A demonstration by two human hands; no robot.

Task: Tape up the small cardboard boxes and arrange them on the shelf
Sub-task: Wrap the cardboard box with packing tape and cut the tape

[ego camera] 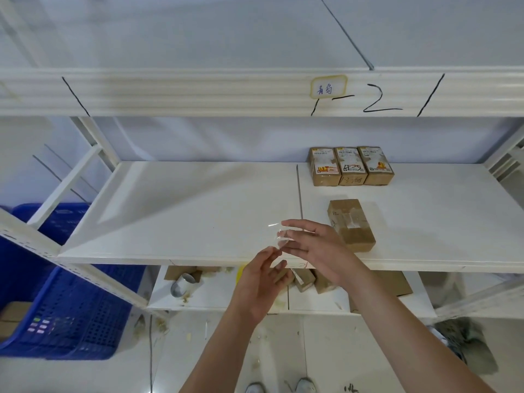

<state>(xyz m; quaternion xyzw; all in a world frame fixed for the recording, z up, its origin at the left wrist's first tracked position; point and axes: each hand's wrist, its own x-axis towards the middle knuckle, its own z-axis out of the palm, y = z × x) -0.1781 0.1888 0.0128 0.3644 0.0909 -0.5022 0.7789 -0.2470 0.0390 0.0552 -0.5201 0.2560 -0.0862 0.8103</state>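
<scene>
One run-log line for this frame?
hands: clear tape strip | loose box: shelf | three boxes: rear row

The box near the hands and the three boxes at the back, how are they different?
The lone box lies by itself near the front of the shelf; the three back boxes stand touching in a neat row. The lone box shows plain cardboard with clear tape; the back boxes carry printed labels. All are small brown cardboard boxes.
</scene>
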